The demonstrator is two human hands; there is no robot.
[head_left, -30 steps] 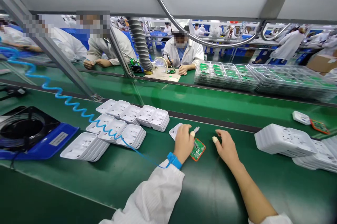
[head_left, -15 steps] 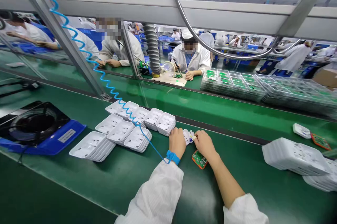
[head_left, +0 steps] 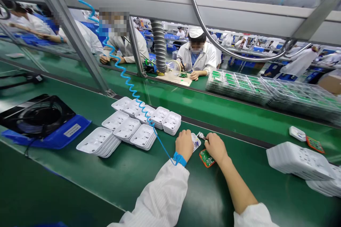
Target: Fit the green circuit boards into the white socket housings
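Both forearms reach forward over the dark green table (head_left: 80, 184), hands knuckles-up and close together. The left hand (head_left: 184, 144) curls its grip around a small white moulded plastic cover (head_left: 195, 141) lying on the table. The right hand (head_left: 216, 147) pinches a small metal-tipped part (head_left: 201, 135) just beside that cover. A small green circuit board with an orange edge (head_left: 206, 158) lies partly under the right palm.

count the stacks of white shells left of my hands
7: four stacks in the back row, three in front; more may be hidden.
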